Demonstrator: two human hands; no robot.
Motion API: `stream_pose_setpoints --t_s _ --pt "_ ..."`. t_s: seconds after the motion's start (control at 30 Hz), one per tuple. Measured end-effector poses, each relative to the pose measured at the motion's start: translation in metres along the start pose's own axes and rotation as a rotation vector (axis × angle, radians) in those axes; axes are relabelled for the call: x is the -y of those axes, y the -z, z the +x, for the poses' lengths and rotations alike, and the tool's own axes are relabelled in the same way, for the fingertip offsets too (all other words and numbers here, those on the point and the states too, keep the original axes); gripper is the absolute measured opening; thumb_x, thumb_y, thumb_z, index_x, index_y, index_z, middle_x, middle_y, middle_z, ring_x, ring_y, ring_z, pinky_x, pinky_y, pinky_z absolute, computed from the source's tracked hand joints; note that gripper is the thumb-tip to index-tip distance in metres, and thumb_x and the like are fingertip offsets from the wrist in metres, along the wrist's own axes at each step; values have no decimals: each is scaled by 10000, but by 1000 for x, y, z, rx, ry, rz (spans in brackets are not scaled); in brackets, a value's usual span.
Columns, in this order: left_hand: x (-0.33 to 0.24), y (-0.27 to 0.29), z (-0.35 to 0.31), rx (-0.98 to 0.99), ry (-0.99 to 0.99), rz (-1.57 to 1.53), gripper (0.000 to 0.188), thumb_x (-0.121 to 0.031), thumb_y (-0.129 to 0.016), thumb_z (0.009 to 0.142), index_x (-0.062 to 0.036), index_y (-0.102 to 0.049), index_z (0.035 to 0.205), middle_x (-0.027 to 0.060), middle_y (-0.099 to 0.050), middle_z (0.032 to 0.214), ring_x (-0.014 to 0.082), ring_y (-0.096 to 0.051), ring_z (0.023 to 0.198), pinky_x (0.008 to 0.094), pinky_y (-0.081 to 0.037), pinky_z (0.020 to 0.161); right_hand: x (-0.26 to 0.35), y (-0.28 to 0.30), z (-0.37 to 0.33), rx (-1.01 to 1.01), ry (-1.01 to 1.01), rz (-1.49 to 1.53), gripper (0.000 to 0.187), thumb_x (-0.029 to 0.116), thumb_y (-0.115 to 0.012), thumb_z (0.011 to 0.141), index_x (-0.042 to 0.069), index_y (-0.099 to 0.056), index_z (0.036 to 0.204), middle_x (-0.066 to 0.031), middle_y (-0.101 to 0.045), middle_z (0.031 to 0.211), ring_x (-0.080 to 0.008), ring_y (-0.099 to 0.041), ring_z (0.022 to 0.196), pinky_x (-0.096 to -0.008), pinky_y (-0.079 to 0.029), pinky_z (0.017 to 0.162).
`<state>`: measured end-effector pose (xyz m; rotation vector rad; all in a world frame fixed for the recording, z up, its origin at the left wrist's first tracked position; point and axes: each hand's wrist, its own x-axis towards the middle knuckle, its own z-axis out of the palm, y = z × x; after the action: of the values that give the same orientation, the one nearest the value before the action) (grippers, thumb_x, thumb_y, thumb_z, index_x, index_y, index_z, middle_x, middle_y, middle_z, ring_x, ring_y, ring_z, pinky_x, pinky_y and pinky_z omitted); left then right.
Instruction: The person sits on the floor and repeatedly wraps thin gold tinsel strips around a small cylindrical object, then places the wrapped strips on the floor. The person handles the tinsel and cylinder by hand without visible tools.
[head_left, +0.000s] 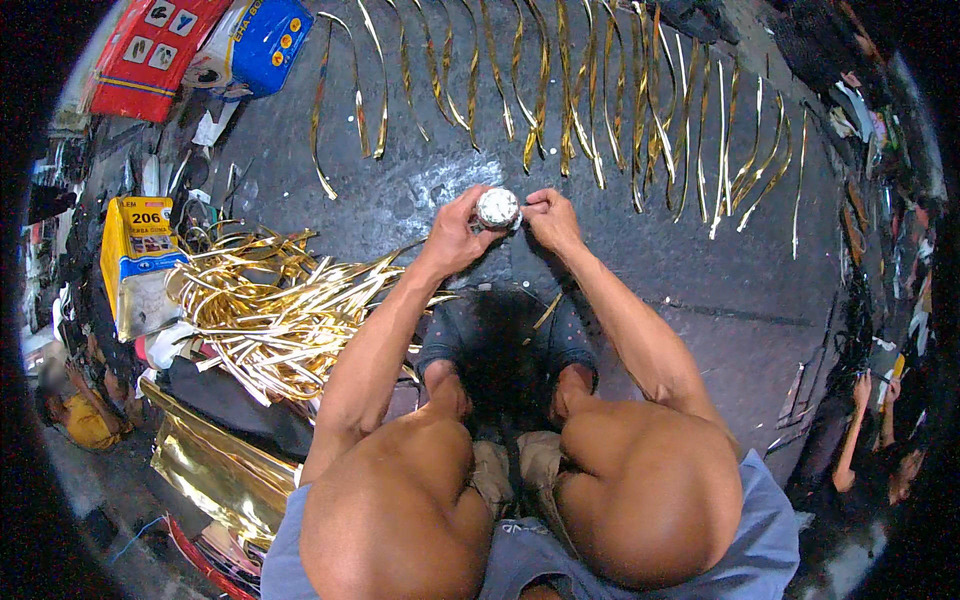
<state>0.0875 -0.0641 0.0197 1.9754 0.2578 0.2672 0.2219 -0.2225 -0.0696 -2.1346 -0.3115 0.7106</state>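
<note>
The left hand is curled around a small round tin with a whitish, mottled top, gripping it from the left, above the dark surface. The right hand is at the tin's right side, its thumb and fingers drawn in close together; whether they pinch anything is too small to tell. Nearer the person, a short gold scrap lies between the lower legs. Left of the left forearm is a tangled heap of shiny gold strips, with a yellow, blue and white container just beside it and a gold sheet closer to the person. Beyond the hands, a spaced-out row of gold strips runs across the far side. A red box and a blue box stand at the far left.
</note>
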Motion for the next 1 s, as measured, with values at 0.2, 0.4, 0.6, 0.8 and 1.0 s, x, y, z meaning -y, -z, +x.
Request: stream_pose_setpoints --t_s 0.2,0.4,0.6,0.8,1.0 --pt "4 1 -4 -28 -11 102 495 -76 -827 778 -27 -624 1227 173 -699 1154 357 -689 1094 412 -548 932 50 11 -24 25 -285 597 265 -42 -732 829 43 -572 1022 -65 -651 854 -180 -621 662 -312 -486 582" --pt "7 -1 -5 -27 -33 135 463 -73 -804 791 -20 -626 1216 185 -699 1136 378 -682 1089 422 -547 924 117 139 -87 38 -112 1095 251 -44 -694 890 91 -482 894 -20 -560 846 -119 -519 737 -232 -403 620" --pt "11 7 -8 -8 -21 92 471 -85 -811 787 -26 -630 1218 186 -698 1135 380 -680 1078 430 -542 923 140 279 -147 95 231 1386 351 -21 -614 941 -27 -546 1285 -139 -630 1142 -146 -566 820 -273 -448 671" --pt "0 -2 3 26 6 106 546 -92 -815 760 -30 -625 1268 178 -687 1221 353 -662 1158 411 -532 989 158 382 -172 21 605 1194 533 15 -577 959 -127 -428 1451 -262 -589 1282 -259 -594 1081 -316 -520 872" --pt "21 20 -33 -74 193 396 626 -175 -807 744 -25 -596 1315 178 -623 1306 367 -609 1212 438 -491 1041 161 500 -69 -144 760 840 530 -99 -711 796 -190 -536 1288 -157 -602 1111 -242 -591 1001 -309 -528 904"
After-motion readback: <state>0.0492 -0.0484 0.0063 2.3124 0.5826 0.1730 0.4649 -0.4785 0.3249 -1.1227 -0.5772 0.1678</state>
